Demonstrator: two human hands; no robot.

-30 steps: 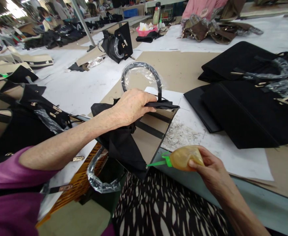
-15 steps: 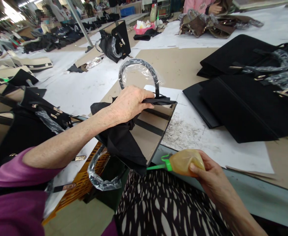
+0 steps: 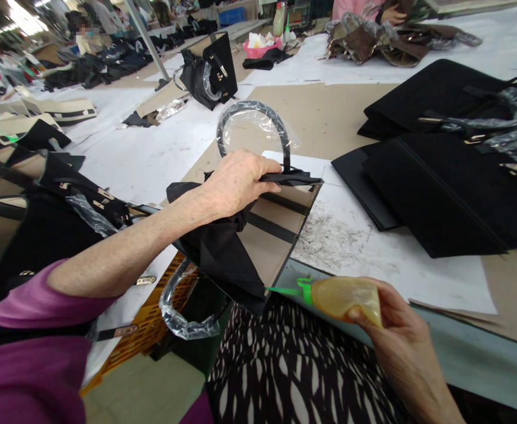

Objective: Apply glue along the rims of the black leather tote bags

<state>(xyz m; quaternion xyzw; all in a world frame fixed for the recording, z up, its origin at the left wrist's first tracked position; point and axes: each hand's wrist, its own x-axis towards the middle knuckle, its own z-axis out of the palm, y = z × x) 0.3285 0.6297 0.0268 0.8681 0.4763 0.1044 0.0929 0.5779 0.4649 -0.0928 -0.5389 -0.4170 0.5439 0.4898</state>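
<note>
The left hand (image 3: pixel 236 182) is closed over the top edge of a tan handbag with black stripes and a loose black fabric lining (image 3: pixel 267 235). Its fingers are pressed together on the black rim, just below the plastic-wrapped black loop handle (image 3: pixel 250 104). The bag stands tilted at the near edge of the bench (image 3: pixel 461 365), its lower corner hanging past that edge above the person's lap. The right hand (image 3: pixel 391 330) pinches a soft translucent amber squeeze bottle with a green nozzle (image 3: pixel 344 299), thumb and fingers denting its body. The nozzle tip sits at the bag's lower corner; whether it touches cannot be told. The squeeze already looks firm, so too much glue could spill onto the tan face or the lining. The bag is held only at the top, so it could swing away from the nozzle. A scuffed white paper sheet (image 3: pixel 417 271) lies just beside it, with flat black bags (image 3: pixel 453 200) beyond. No brand, label or writing can be read anywhere.
</note>
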